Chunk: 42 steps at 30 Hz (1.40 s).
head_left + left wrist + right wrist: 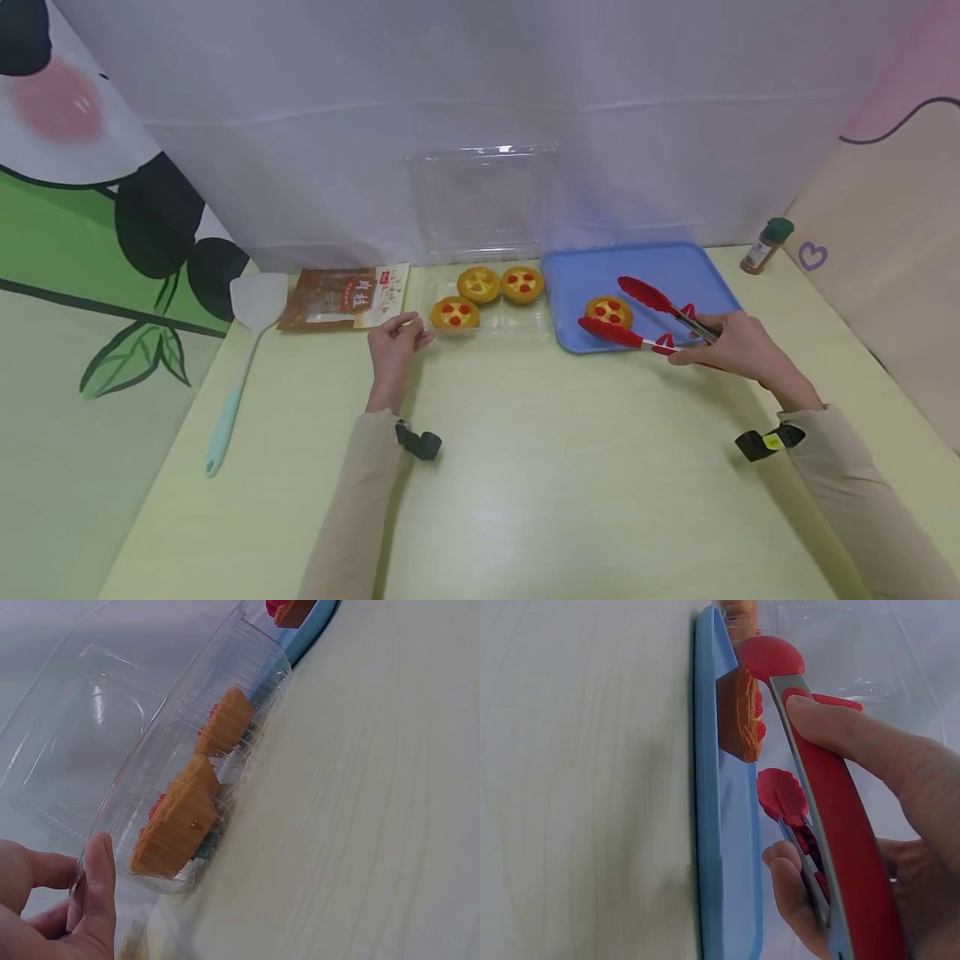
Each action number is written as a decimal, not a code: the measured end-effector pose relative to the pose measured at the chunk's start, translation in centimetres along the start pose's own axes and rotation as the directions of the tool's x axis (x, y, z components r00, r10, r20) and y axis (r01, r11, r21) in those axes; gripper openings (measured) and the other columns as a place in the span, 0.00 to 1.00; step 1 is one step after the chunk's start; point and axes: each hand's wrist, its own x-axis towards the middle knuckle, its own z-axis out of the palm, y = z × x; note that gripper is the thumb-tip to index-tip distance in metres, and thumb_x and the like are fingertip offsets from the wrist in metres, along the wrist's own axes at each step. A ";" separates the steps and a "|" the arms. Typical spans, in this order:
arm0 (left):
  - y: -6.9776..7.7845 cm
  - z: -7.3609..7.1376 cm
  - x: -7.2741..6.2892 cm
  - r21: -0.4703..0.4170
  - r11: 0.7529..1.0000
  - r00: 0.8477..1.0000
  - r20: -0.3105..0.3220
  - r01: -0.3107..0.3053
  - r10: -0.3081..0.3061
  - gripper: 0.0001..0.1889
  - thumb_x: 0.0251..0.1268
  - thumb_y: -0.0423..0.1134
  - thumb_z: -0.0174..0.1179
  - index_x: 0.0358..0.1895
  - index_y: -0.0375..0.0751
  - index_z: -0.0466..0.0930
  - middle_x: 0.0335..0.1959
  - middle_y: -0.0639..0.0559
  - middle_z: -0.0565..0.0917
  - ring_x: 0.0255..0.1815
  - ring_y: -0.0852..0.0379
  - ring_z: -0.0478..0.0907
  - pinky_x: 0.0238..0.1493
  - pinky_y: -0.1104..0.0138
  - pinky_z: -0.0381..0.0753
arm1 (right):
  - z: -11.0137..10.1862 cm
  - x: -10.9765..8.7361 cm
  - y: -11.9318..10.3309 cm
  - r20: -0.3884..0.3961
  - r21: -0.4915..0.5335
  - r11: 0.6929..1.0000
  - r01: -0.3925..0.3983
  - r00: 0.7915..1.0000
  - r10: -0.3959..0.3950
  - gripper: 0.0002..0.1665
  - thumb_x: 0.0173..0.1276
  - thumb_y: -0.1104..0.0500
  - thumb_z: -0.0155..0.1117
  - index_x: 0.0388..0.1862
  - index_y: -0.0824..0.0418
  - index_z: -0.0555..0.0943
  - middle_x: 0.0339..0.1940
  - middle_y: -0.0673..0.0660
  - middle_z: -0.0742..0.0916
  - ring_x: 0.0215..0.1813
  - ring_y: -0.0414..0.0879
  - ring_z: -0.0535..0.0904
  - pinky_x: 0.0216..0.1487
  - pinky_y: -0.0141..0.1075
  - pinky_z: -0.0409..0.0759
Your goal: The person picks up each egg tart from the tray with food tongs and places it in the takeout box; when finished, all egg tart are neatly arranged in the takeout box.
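Observation:
My right hand grips red-tipped tongs over the blue tray. The tongs' arms are spread apart, one red tip close to the egg tart that sits on the tray, the other tip farther back. With thumb and fingers my left hand pinches the near left edge of a clear plastic box. Inside it lie three more tarts: a red-dotted one at the front, a plain yellow one and another red-dotted one behind. Its lid stands raised at the back.
Left of the box lies a brown packet with a cream side. Farther left is a white spatula with a pale green handle. A small spice bottle with a green cap stands at the back right. A pale cloth rises behind the table.

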 end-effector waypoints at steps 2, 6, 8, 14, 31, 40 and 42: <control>0.1 0.0 -0.1 -0.005 1.000 1.000 0.000 -0.002 0.002 0.18 0.69 0.29 0.57 0.58 0.24 0.75 0.29 0.48 0.78 0.23 0.64 0.83 0.38 0.73 0.87 | 0.0 0.0 -0.1 -0.007 -0.013 1.000 0.016 1.000 -0.016 0.62 0.49 0.34 0.76 0.69 0.74 0.65 0.14 0.48 0.64 0.20 0.42 0.60 0.16 0.34 0.59; 0.0 -0.1 -0.1 0.004 1.000 1.000 -0.003 -0.006 0.006 0.18 0.69 0.30 0.57 0.59 0.24 0.75 0.29 0.49 0.78 0.23 0.65 0.83 0.40 0.72 0.87 | 0.2 0.2 -0.2 -0.017 -0.038 0.998 0.044 0.999 -0.044 0.59 0.50 0.36 0.76 0.68 0.75 0.67 0.14 0.47 0.61 0.18 0.41 0.58 0.15 0.33 0.59; -0.1 -0.1 0.0 0.009 1.000 1.000 -0.009 -0.013 0.013 0.17 0.69 0.30 0.57 0.58 0.25 0.75 0.29 0.49 0.78 0.23 0.65 0.83 0.40 0.72 0.87 | 0.2 0.3 -0.4 -0.022 -0.041 0.997 0.058 0.998 -0.059 0.58 0.50 0.37 0.77 0.67 0.75 0.68 0.13 0.47 0.61 0.18 0.41 0.58 0.15 0.32 0.59; -0.3 0.1 -0.2 -0.044 0.996 0.997 -0.007 -0.078 0.078 0.15 0.67 0.26 0.57 0.54 0.19 0.75 0.25 0.48 0.79 0.22 0.62 0.84 0.34 0.73 0.88 | 0.6 0.4 -1.0 -0.030 -0.027 0.997 0.070 0.997 -0.071 0.53 0.51 0.40 0.77 0.63 0.76 0.72 0.14 0.46 0.61 0.20 0.42 0.60 0.17 0.32 0.59; 0.0 0.1 -0.1 0.003 1.000 1.000 -0.005 -0.018 0.019 0.17 0.69 0.28 0.56 0.57 0.23 0.75 0.28 0.48 0.78 0.24 0.64 0.84 0.38 0.72 0.88 | 0.5 -0.5 -1.4 -0.017 -0.009 0.999 0.052 0.998 -0.052 0.45 0.57 0.44 0.74 0.61 0.76 0.74 0.13 0.45 0.57 0.16 0.39 0.51 0.14 0.30 0.53; -0.1 0.1 -0.1 0.005 1.000 1.000 -0.003 -0.018 0.018 0.16 0.69 0.28 0.56 0.57 0.23 0.75 0.27 0.48 0.78 0.24 0.64 0.84 0.38 0.73 0.88 | -0.1 -0.9 -1.7 -0.046 0.000 1.000 0.027 0.999 -0.027 0.47 0.58 0.41 0.72 0.62 0.76 0.73 0.12 0.46 0.61 0.16 0.40 0.56 0.15 0.31 0.56; -0.1 0.1 -0.1 0.002 1.000 1.000 -0.004 -0.019 0.019 0.17 0.69 0.28 0.56 0.57 0.23 0.75 0.28 0.48 0.77 0.24 0.64 0.84 0.38 0.73 0.88 | -0.4 -1.0 -1.9 -0.060 -0.004 1.000 0.021 0.998 -0.022 0.47 0.58 0.40 0.72 0.62 0.76 0.73 0.12 0.47 0.64 0.17 0.41 0.58 0.16 0.31 0.57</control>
